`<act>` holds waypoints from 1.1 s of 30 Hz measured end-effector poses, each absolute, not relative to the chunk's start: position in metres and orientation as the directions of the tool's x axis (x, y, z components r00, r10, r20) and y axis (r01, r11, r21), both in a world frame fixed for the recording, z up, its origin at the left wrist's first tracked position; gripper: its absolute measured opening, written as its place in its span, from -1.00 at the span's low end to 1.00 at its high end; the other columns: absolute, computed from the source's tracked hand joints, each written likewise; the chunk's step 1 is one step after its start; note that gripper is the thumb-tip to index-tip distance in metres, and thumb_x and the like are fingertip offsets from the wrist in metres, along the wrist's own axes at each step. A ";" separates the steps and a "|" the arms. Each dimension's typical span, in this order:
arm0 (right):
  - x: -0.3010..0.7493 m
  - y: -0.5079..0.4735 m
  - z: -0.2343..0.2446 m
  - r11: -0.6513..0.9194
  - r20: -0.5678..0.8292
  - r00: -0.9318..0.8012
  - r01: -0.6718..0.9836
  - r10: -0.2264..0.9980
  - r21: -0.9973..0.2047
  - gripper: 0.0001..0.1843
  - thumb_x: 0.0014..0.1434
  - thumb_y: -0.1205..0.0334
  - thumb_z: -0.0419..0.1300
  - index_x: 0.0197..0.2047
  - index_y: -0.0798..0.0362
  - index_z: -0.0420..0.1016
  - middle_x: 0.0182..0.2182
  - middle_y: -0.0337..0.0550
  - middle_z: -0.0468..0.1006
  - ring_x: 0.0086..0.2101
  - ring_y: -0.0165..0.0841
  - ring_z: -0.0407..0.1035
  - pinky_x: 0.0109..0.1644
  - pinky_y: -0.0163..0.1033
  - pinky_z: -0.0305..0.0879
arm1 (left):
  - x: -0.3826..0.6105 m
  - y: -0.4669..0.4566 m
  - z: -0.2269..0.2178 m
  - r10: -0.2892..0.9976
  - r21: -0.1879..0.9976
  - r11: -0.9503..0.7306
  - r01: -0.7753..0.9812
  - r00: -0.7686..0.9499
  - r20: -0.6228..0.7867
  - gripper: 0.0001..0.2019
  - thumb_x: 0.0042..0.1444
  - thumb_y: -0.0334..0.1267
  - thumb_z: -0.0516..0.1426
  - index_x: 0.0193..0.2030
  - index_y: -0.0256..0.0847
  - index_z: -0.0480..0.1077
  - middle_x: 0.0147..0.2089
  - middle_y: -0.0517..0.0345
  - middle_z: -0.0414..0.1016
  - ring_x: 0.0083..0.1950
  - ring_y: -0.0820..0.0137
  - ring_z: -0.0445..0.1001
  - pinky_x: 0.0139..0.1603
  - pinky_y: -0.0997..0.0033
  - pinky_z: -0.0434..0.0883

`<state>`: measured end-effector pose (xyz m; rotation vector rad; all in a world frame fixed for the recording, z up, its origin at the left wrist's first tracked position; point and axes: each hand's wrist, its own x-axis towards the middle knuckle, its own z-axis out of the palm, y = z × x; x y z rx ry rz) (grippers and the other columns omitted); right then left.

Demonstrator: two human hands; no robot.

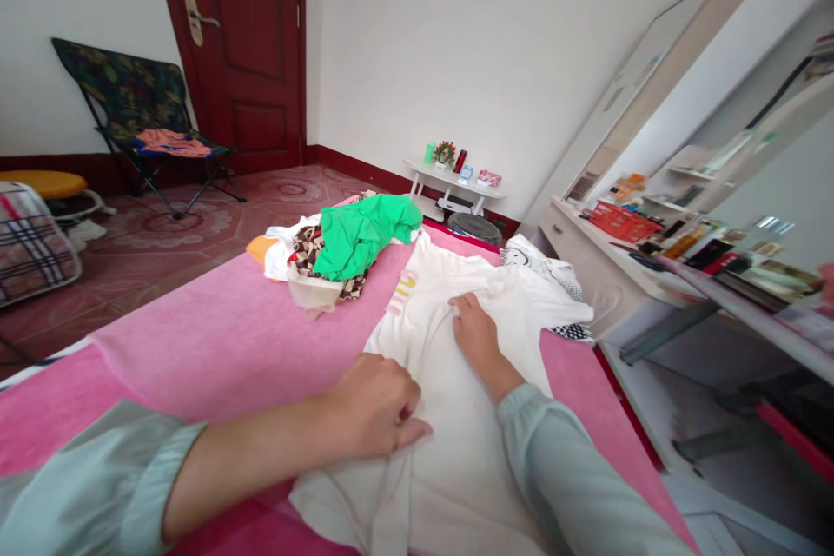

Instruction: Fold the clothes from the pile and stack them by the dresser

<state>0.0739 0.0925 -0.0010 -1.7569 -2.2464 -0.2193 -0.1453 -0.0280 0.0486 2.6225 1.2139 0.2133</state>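
Readable text, brands, numbers: none, from my remote seat. White shirt (460,404): one pink-and-yellow print (402,291), which I cannot resolve into letters.

A pink-covered bed (215,339) carries several clothes; a white shirt (449,365) lies spread along it, slightly creased, with pink and yellow print toward its left edge; to the left of its far end sits a rumpled heap (306,248), a green garment (361,230) on top of brown-patterned, white, orange and beige cloth; near the right edge, black-and-white patterned clothes (572,332) lie partly beneath the shirt's sleeve.
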 end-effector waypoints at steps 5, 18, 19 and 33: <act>0.080 0.115 -0.004 0.157 0.281 -0.160 0.987 0.946 0.033 -0.67 0.22 0.39 -0.03 -0.01 -0.05 0.37 -0.03 -0.16 0.37 -0.24 -0.38 0.39 -0.28 -0.32 0.18 | -0.118 -0.049 0.060 0.811 0.098 -0.551 0.829 0.559 -0.169 -0.62 0.04 -0.03 0.12 -0.28 -0.37 0.54 -0.29 -0.25 0.56 -0.24 -0.03 0.54 -0.25 0.06 0.45; 0.096 0.131 -0.006 0.088 0.304 -0.083 0.996 0.949 -0.002 -0.74 0.22 0.38 -0.01 -0.09 -0.02 0.40 -0.12 -0.16 0.42 -0.27 -0.38 0.40 -0.28 -0.30 0.15 | -0.112 -0.039 0.079 0.807 0.228 -0.537 0.812 0.573 -0.142 -0.73 -0.01 -0.20 0.06 -0.36 -0.27 0.55 -0.37 -0.12 0.57 -0.28 0.09 0.56 -0.29 0.23 0.48; 0.098 0.132 -0.007 0.079 0.302 -0.075 0.997 0.950 -0.002 -0.75 0.22 0.38 0.00 -0.10 -0.01 0.41 -0.14 -0.15 0.42 -0.29 -0.37 0.40 -0.29 -0.30 0.15 | -0.111 -0.039 0.078 0.805 0.228 -0.536 0.813 0.573 -0.152 -0.73 -0.02 -0.20 0.06 -0.36 -0.28 0.55 -0.37 -0.13 0.57 -0.28 0.08 0.56 -0.30 0.22 0.48; 0.115 0.150 -0.007 -0.046 0.382 0.054 0.998 0.922 -0.031 -0.83 0.18 0.31 0.01 -0.24 0.07 0.42 -0.27 -0.11 0.43 -0.31 -0.32 0.38 -0.30 -0.27 0.14 | -0.118 -0.029 0.056 0.724 0.367 -0.596 0.715 0.675 -0.140 -0.74 0.05 -0.07 0.11 -0.43 -0.17 0.54 -0.43 0.01 0.58 -0.33 0.12 0.56 -0.38 0.30 0.40</act>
